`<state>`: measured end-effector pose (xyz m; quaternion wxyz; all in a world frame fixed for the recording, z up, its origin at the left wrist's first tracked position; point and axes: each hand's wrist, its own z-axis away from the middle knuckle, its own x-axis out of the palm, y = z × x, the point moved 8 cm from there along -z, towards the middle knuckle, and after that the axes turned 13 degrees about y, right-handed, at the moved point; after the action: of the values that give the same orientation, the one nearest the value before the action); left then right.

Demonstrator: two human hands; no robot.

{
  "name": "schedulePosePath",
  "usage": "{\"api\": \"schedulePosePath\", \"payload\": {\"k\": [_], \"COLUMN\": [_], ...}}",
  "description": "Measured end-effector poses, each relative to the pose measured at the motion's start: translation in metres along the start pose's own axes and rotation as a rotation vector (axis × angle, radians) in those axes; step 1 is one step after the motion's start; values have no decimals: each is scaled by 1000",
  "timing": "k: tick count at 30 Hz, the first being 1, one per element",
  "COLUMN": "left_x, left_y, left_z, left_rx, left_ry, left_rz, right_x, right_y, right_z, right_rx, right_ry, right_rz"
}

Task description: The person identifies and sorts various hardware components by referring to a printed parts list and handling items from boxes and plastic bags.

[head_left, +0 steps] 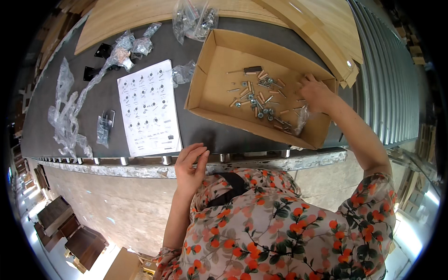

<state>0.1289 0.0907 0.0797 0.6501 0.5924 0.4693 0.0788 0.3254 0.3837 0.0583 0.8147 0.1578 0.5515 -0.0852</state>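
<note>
My right hand (317,94) reaches into the right end of an open cardboard box (228,44). Its fingers are bent and slightly apart over the box floor, with nothing visible in them. Loose wooden dowels (245,92), screws (275,103) and round metal cam fittings (260,115) lie scattered across the box floor. A screwdriver with a black handle (252,69) lies behind them. Beside my right wrist is a clear plastic bag (302,120). My left hand (190,163) hovers at the table's near edge, thumb and fingers loosely bent and apart, holding nothing.
A printed parts sheet (148,109) lies left of the box. Around it are a small bagged part (103,130), crumpled plastic wrap (67,112), bagged hardware (142,45) and another hardware bag (195,21). Wooden panels (116,28) line the back; ribbed metal (382,93) stands right.
</note>
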Motion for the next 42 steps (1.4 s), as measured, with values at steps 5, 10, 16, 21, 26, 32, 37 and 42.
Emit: {"api": "schedulePosePath", "payload": {"k": [5,10,16,21,26,32,37,42], "left_x": [8,16,3,10,25,13,-1,4], "left_y": [-3,26,4,-22,5,6,-31,-23], "left_z": [4,-12,0,22,6,-4,22,18], "left_rx": [16,160,5,-95,-6,51,-118,-75], "left_ry": [-57,-69,-20,-64,-135,-63,-34,-73], "left_rz": [-10,-14,-4,-14,14,-15,-66,-27], "right_x": [0,-71,-47,43,8,-41,-45,28], "right_y": [17,-11,-8,-73,-69,-40,-19,-9], "right_z": [-11,-61,-58,-21,-95,-132,-76,-31], "right_rx": [111,232,135,-256,34,-63,60,-17], "right_ry": [-65,203,176,-532,-261,262,-67,-197], "right_rz": [-274,-895,-730,-624,-982,-1099,-1105,-635]}}
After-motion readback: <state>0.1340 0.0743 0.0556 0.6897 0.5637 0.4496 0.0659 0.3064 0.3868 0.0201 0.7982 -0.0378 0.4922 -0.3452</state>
